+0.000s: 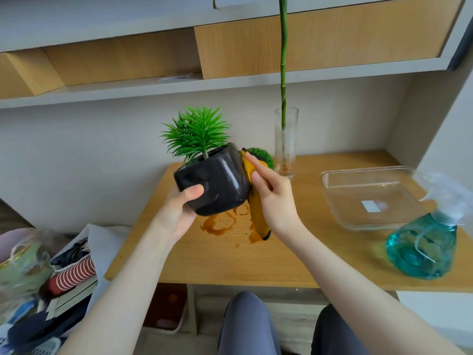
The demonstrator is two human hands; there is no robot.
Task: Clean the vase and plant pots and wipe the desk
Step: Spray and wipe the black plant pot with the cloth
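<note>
Tilting black pot (217,180) in left hand (179,213) grip, right hand (271,198) pinching yellow cloth (257,216) against its side

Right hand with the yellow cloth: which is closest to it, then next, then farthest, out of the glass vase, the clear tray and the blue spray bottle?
From the right hand:
1. Glass vase, just behind it.
2. Clear tray, to its right on the desk.
3. Blue spray bottle, at the far right edge.
</note>
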